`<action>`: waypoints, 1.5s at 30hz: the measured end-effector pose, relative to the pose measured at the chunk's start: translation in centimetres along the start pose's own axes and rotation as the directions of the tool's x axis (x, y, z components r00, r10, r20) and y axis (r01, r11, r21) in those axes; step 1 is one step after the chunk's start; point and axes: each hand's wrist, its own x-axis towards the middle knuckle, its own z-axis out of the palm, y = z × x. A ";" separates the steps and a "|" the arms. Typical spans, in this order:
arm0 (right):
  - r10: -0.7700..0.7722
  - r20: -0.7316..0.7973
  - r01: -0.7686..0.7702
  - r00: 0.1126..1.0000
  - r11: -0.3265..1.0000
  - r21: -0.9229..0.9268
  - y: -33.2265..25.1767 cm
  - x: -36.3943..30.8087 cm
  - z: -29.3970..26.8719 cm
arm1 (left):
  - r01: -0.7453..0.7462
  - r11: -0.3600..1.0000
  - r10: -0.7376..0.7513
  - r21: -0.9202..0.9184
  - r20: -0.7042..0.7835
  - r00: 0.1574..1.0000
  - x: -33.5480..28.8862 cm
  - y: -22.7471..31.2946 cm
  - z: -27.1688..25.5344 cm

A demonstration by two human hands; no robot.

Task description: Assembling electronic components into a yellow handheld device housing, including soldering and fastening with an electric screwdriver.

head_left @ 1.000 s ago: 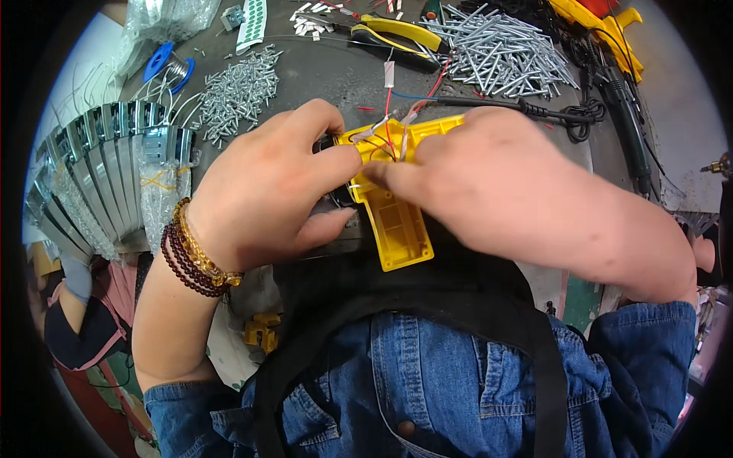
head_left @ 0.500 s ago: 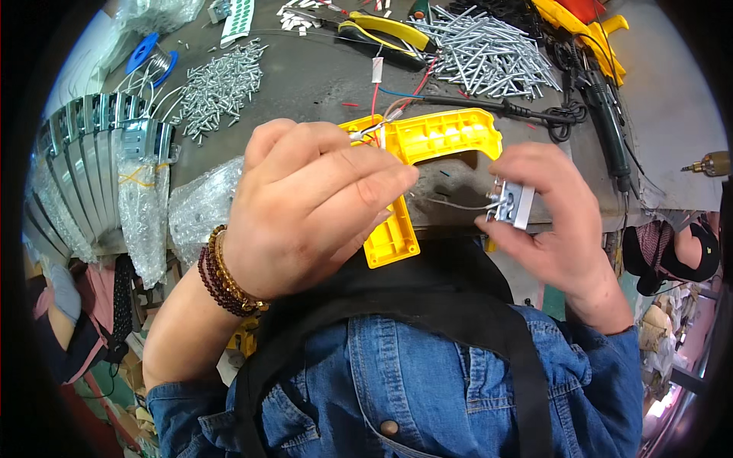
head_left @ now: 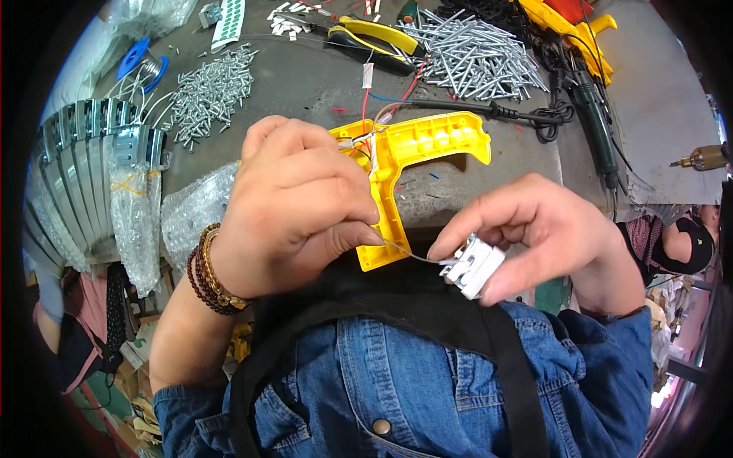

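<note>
My right hand [head_left: 546,233] grips a small boxy white-and-metal part [head_left: 477,267], possibly a switch, between thumb and fingers. From its side runs a thin grey wire [head_left: 410,253], whose other end is pinched between the thumb and fingers of my left hand [head_left: 305,202]. Behind both hands lies a yellow plastic tool housing half [head_left: 447,139], its ribbed inside facing up. My left hand covers part of it. Red, blue and white wires with white sleeves cross its upper middle, and a black cable [head_left: 458,107] leads from there to the right.
Farther back lie a pile of long screws [head_left: 481,57], a heap of short screws [head_left: 214,91] and yellow-black pliers [head_left: 374,42]. At left are a blue solder spool [head_left: 143,65] and fanned metal strips [head_left: 84,175]. A dark power screwdriver [head_left: 595,126] lies right. Another person [head_left: 687,240] is beyond.
My right hand has come lower and nearer my body with the part, turning it. My left hand has lowered and now pinches the wire, which hangs between both hands.
</note>
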 end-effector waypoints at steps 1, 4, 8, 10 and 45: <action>-0.099 -0.028 0.081 0.995 0.923 -0.377 -1.7 0.2 0.6 | 0.014 0.999 -0.014 -0.033 -0.007 1.000 -0.1 -0.2 -0.1; -0.586 0.114 0.318 0.802 0.257 -0.913 -1.8 2.6 2.4 | 0.104 0.943 -0.128 -0.318 -0.057 0.990 -0.6 -1.1 -0.2; -0.803 0.161 0.270 0.574 -0.001 -0.963 2.2 6.2 2.4 | 0.093 0.890 -0.117 -0.446 -0.027 0.993 -0.8 -1.7 -0.5; -0.761 0.129 0.286 0.635 0.077 -0.955 2.4 6.0 2.6 | 0.078 0.900 -0.087 -0.430 -0.002 0.996 -0.7 -1.7 -0.9; -0.678 0.009 0.433 0.735 0.459 -0.776 1.5 6.8 2.0 | 0.126 0.925 -0.070 -0.359 0.167 0.984 -0.4 -1.4 -1.3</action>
